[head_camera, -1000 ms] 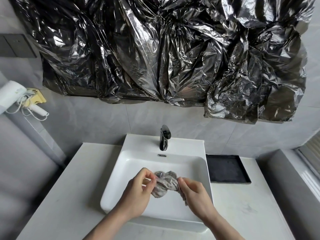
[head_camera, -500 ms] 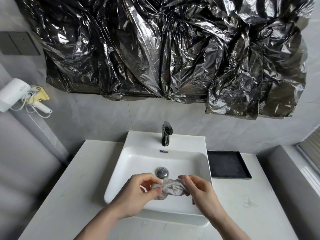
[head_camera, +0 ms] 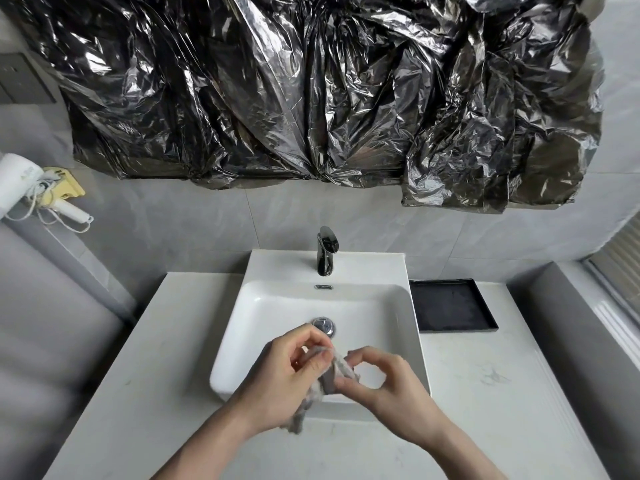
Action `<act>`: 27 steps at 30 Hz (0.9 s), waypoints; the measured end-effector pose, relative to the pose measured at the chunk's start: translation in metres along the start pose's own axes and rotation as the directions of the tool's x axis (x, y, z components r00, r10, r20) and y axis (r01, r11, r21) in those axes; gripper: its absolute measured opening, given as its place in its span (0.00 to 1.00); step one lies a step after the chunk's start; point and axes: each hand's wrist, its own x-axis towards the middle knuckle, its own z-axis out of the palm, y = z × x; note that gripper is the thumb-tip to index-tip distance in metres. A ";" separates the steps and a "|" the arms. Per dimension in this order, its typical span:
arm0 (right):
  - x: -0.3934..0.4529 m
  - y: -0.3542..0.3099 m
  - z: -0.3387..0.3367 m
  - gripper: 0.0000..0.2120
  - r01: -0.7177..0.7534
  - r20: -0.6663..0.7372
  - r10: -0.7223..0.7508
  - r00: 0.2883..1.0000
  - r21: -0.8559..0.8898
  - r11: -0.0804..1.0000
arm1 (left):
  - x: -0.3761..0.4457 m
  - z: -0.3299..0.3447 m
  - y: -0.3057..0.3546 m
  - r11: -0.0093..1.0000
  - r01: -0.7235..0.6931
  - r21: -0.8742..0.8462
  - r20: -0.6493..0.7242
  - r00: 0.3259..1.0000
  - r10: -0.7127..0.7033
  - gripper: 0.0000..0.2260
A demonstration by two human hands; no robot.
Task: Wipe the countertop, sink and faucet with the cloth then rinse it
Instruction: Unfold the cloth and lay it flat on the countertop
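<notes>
your two hands meet over the near edge of the white sink (head_camera: 242, 327), both working a small grey cloth (head_camera: 334, 374) bunched between them. your left hand (head_camera: 287, 379) curls its fingers and thumb round the cloth's upper end, with a loose tail of fabric hanging below the palm toward the countertop (head_camera: 145, 375). your right hand (head_camera: 388, 384) pinches the same cloth from the right side between thumb and forefinger, its other fingers arched above. the cloth sits above the sink's near rim, just near of the chrome drain stopper (head_camera: 324, 324), which shows at the far side of your left fingers. whether the cloth touches the basin cannot be told.

the black faucet (head_camera: 325, 251) stands upright on the sink's far deck, with a small overflow slot (head_camera: 323, 287) in the basin wall below it. no water shows at the spout. the pale countertop runs on both sides of the sink. to the right of the basin, against the far wall, lies a shallow black tray (head_camera: 485, 315). crumpled black plastic sheeting (head_camera: 311, 81) covers the wall above the faucet. at far left a white hair dryer (head_camera: 19, 181) hangs with its coiled cord on a yellowish holder (head_camera: 71, 187).
</notes>
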 end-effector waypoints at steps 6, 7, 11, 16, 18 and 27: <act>-0.011 -0.001 -0.003 0.10 0.009 -0.073 0.022 0.997 0.404 0.915 | -0.006 -0.009 -0.002 0.944 0.057 0.325 0.058 0.995 -0.080 0.09; -0.016 -0.001 -0.003 0.10 0.004 -0.067 0.027 0.997 0.412 0.911 | -0.009 -0.010 -0.005 0.924 0.062 0.376 0.097 0.990 -0.106 0.09; -0.034 0.005 0.001 0.11 -0.051 -0.112 0.110 0.988 0.436 0.898 | -0.017 -0.009 -0.012 0.829 -0.055 0.557 0.192 0.979 -0.064 0.06; -0.061 0.004 0.009 0.15 -0.174 -0.046 0.191 0.981 0.249 0.953 | -0.030 -0.001 -0.006 0.925 -0.103 0.365 0.237 0.971 0.014 0.04; -0.071 -0.002 0.019 0.17 -0.192 -0.020 0.198 0.980 0.177 0.965 | -0.035 0.002 -0.005 0.935 -0.131 0.331 0.262 0.964 0.042 0.03; -0.094 0.000 0.057 0.07 -0.188 -0.164 0.185 0.969 0.002 0.982 | -0.072 -0.016 -0.044 0.858 -0.012 0.513 0.223 0.967 -0.120 0.16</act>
